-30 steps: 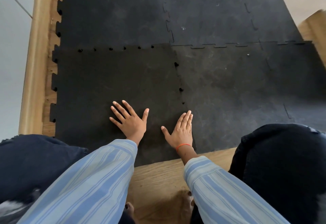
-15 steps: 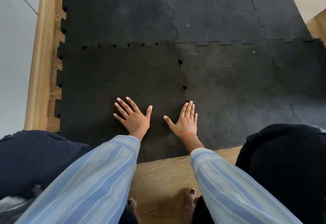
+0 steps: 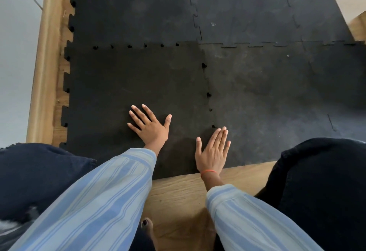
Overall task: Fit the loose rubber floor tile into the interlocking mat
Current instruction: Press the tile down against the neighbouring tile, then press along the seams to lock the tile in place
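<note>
The loose black rubber tile lies at the near left of the interlocking mat. Small gaps show along its far seam and its right seam where the teeth meet the neighbouring tiles. My left hand lies flat on the tile's near part, fingers spread. My right hand rests flat near the right seam at the tile's near right corner, fingers together and thumb out. Neither hand holds anything.
Wooden floor shows in front of the mat, and a wooden skirting runs along the left by a pale wall. My dark-clothed knees flank the arms. A bare toe shows at the bottom.
My right hand has slid back toward me along the right seam, to the tile's near corner. My left hand stays flat in about the same spot on the tile.
</note>
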A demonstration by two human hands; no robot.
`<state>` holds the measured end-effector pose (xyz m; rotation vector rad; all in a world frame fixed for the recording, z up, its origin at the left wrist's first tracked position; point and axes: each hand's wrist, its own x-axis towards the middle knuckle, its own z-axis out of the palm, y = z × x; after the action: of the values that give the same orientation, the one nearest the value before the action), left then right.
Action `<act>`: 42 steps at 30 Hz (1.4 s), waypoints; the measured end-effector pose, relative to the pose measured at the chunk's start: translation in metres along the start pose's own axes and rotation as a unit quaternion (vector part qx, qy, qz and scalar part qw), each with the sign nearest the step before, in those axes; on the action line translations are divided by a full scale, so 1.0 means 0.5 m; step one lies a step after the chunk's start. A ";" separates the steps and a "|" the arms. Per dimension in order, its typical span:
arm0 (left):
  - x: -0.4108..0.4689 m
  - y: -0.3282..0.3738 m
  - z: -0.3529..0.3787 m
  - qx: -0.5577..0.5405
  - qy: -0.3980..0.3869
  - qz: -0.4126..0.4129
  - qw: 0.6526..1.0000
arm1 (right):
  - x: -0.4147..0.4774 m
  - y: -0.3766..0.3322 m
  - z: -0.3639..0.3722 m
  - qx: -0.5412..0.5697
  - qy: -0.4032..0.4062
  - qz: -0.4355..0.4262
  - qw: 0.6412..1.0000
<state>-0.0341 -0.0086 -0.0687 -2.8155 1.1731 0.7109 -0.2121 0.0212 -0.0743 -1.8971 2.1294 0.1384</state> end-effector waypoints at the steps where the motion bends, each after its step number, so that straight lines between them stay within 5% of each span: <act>1: -0.001 0.002 -0.001 -0.001 0.003 0.001 1.000 | 0.003 0.000 0.002 0.003 -0.003 0.003 1.000; 12: -0.001 0.009 0.005 0.005 0.012 -0.009 1.000 | 0.010 0.000 0.026 0.007 0.009 0.008 1.000; 18: 0.002 0.009 0.024 0.002 0.034 -0.013 0.999 | 0.109 -0.069 0.017 0.011 0.015 -0.124 0.992; 38: 0.023 0.007 0.033 0.003 0.041 -0.005 0.999 | 0.224 -0.089 -0.043 0.099 -0.037 -0.167 0.980; 42: 0.064 0.013 0.017 0.028 0.024 0.046 0.998 | 0.267 -0.133 -0.058 0.035 -0.052 -0.198 0.978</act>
<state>-0.0223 -0.0333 -0.0884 -2.7644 1.3153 0.6078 -0.1633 -0.1228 -0.0756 -2.1728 1.6300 0.0747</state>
